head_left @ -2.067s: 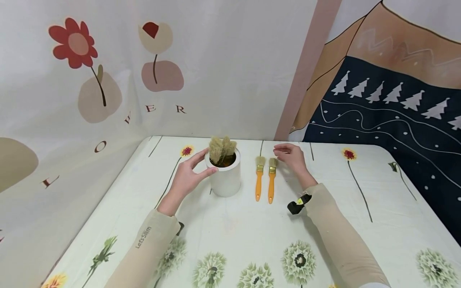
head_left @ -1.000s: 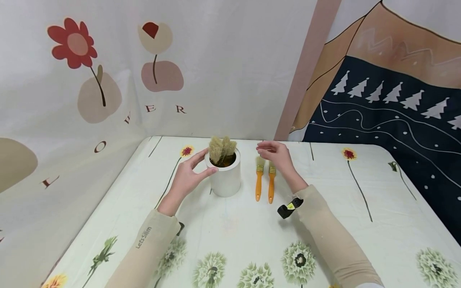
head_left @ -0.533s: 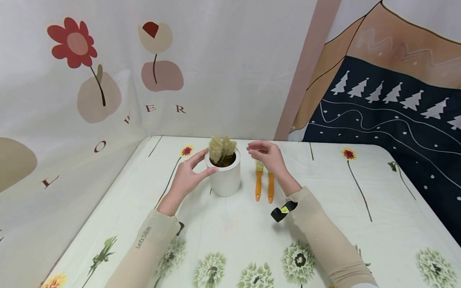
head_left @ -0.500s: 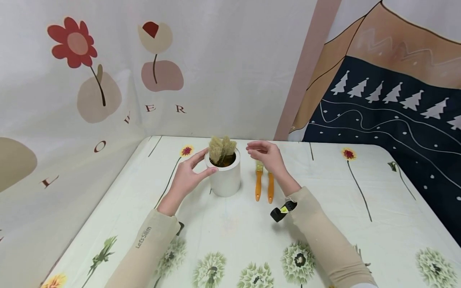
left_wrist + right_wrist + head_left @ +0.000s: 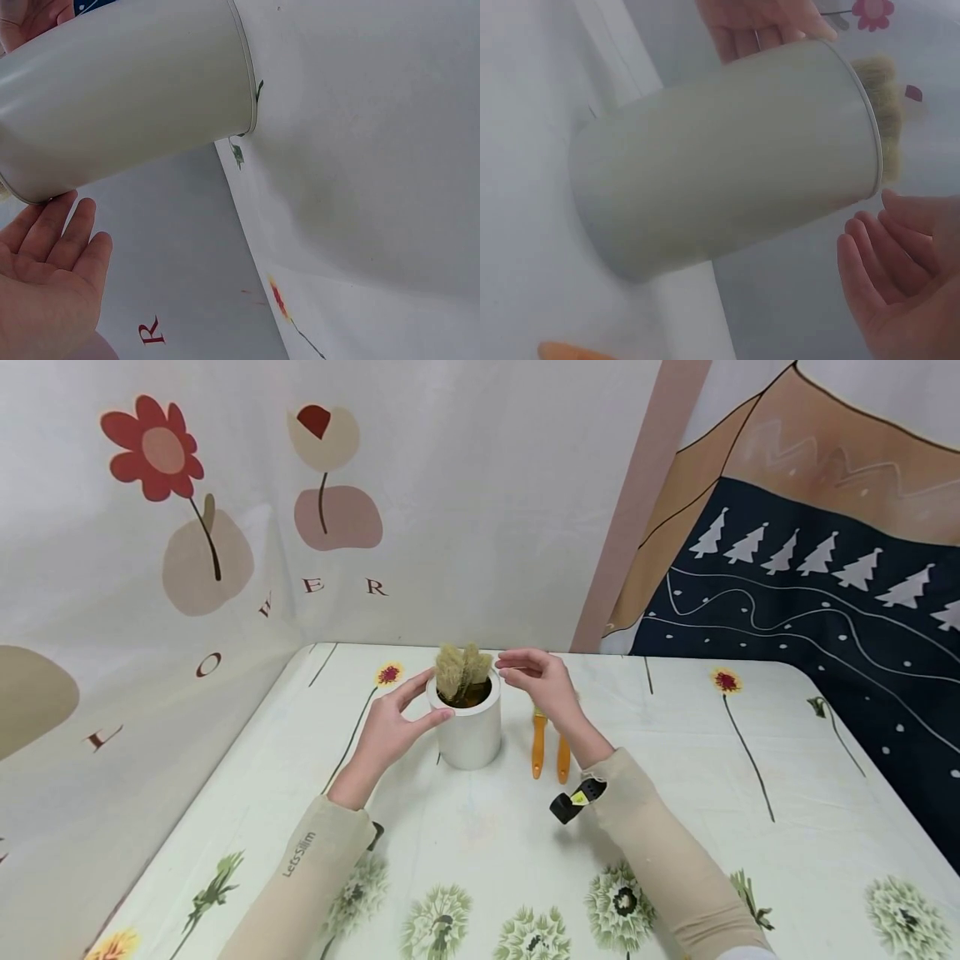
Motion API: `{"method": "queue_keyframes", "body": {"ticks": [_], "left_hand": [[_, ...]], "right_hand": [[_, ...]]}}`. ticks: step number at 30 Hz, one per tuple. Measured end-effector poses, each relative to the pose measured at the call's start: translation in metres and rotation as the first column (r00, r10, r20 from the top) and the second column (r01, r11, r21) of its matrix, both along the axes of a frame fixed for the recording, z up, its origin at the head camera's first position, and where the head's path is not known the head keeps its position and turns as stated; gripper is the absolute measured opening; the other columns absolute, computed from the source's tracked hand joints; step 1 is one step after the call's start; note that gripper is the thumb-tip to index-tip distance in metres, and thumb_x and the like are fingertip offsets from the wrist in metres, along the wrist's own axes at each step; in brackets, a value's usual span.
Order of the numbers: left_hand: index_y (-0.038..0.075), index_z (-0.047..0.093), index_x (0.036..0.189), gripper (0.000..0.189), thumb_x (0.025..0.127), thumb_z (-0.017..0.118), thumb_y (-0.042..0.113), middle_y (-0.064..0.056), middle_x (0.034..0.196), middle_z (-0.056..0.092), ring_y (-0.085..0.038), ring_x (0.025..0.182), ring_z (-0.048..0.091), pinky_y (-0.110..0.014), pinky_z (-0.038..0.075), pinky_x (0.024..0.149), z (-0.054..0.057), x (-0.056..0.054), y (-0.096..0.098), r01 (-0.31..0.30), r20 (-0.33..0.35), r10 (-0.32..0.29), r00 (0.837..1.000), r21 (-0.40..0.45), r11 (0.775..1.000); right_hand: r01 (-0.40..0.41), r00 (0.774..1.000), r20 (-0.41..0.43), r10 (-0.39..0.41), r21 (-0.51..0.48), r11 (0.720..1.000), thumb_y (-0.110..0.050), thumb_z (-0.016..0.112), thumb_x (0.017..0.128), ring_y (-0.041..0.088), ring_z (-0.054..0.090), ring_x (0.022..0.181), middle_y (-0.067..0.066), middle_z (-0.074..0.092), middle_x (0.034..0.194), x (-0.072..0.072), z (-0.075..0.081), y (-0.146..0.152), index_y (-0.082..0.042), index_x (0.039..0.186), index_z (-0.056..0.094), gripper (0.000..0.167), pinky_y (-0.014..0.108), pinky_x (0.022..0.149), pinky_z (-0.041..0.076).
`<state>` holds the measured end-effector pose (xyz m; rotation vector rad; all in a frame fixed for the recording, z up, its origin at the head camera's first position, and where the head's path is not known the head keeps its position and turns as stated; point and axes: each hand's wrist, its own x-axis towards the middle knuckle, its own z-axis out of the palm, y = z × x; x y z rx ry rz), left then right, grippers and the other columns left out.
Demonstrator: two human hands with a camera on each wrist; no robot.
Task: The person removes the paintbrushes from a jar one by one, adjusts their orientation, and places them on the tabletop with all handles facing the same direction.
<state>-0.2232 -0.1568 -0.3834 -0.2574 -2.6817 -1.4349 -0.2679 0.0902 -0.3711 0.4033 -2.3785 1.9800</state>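
Note:
A white cylindrical container (image 5: 470, 739) stands upright on the table with several pale-bristled brushes (image 5: 450, 672) in it, bristles up. My left hand (image 5: 390, 727) is at its left side, thumb on the near rim and relaxed fingertips touching the wall by the rim; the left wrist view shows these fingers (image 5: 64, 232) with the palm off the wall. My right hand (image 5: 543, 685) hovers at the right of the rim, fingers slightly bent, nothing in it; a narrow gap to the rim shows in the right wrist view. Two orange-handled paintbrushes (image 5: 538, 747) lie below it, their bristles mostly hidden.
The table (image 5: 480, 835) wears a white cloth printed with flowers. Behind it hangs a white curtain (image 5: 480, 527) with flower prints, and a dark blue cloth (image 5: 795, 577) with tree prints is at the right.
My right hand has moved left, from beyond the two paintbrushes to beside the container's rim, and now covers their bristles. The left hand and the container have stayed put.

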Motion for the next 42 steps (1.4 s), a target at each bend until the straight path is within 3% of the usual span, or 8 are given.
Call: {"method": "queue_keyframes", "body": {"ticks": [17, 25, 36, 42], "left_hand": [[0.021, 0.045, 0.151, 0.076, 0.085, 0.078, 0.042, -0.008, 0.151, 0.052, -0.03, 0.143, 0.045, -0.054, 0.038, 0.116, -0.002, 0.0, -0.001, 0.013, -0.018, -0.013, 1.0, 0.0, 1.0], [0.021, 0.044, 0.152, 0.077, 0.086, 0.077, 0.043, -0.008, 0.151, 0.051, -0.031, 0.144, 0.044, -0.055, 0.037, 0.116, -0.001, -0.001, -0.002, 0.011, -0.009, -0.011, 1.0, -0.005, 1.0], [0.021, 0.045, 0.152, 0.076, 0.086, 0.077, 0.043, -0.005, 0.152, 0.05, -0.03, 0.143, 0.045, -0.055, 0.038, 0.116, 0.0, 0.0, -0.001, 0.006, -0.006, -0.006, 1.0, -0.025, 1.0], [0.021, 0.045, 0.151, 0.075, 0.086, 0.077, 0.041, -0.006, 0.151, 0.051, -0.03, 0.142, 0.046, -0.055, 0.038, 0.115, 0.001, 0.0, 0.0, 0.004, -0.01, -0.005, 1.0, -0.031, 1.0]], "right_hand": [[0.021, 0.998, -0.052, -0.019, 0.026, 0.999, -0.012, 0.068, 0.095, 0.029, 0.064, 0.119, 0.017, 0.068, 0.126, 0.001, 0.002, -0.014, -0.004, 0.127, 0.065, 0.034, 0.041, 0.103, 0.053], [0.046, 0.995, -0.089, -0.041, 0.05, 0.998, -0.012, 0.07, 0.093, 0.028, 0.065, 0.113, 0.016, 0.068, 0.123, 0.002, 0.003, -0.018, -0.005, 0.125, 0.067, 0.033, 0.041, 0.101, 0.053], [0.053, 0.993, -0.107, -0.046, 0.07, 0.996, -0.01, 0.073, 0.091, 0.025, 0.063, 0.101, 0.014, 0.068, 0.118, 0.007, 0.006, -0.019, -0.005, 0.12, 0.068, 0.03, 0.024, 0.085, 0.053], [0.072, 0.989, -0.138, -0.058, 0.1, 0.992, -0.01, 0.073, 0.09, 0.024, 0.063, 0.095, 0.015, 0.068, 0.108, 0.007, 0.005, -0.019, -0.006, 0.119, 0.068, 0.029, 0.02, 0.078, 0.051]]}}
